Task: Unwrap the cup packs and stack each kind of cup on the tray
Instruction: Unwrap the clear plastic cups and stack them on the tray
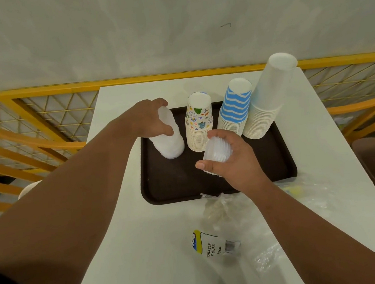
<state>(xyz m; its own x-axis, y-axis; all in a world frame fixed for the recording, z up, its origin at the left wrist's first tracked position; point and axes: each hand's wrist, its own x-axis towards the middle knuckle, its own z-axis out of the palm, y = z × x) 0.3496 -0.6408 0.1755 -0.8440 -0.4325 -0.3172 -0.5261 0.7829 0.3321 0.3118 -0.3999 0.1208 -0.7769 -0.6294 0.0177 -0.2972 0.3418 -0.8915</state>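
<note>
While the left hand (pixel 149 120) grips the upright translucent cup stack (pixel 169 139), base up, at the dark tray's (pixel 175 189) far-left corner, the right hand (pixel 230 160) holds a short translucent stack (pixel 217 150) tilted above tray centre. Patterned (pixel 199 122), blue-striped (pixel 235 106) and white stacks (pixel 268 101) fill the far edge. Bare tray remains near; wrappers (pixel 218 242) litter the table (pixel 148 261).

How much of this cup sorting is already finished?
Mostly done: patterned stack, blue-striped stack and white stack stand on the tray; empty wrappers lie nearby. Left hand steadies the translucent stack; right hand holds the last translucent cups, still to add.
</note>
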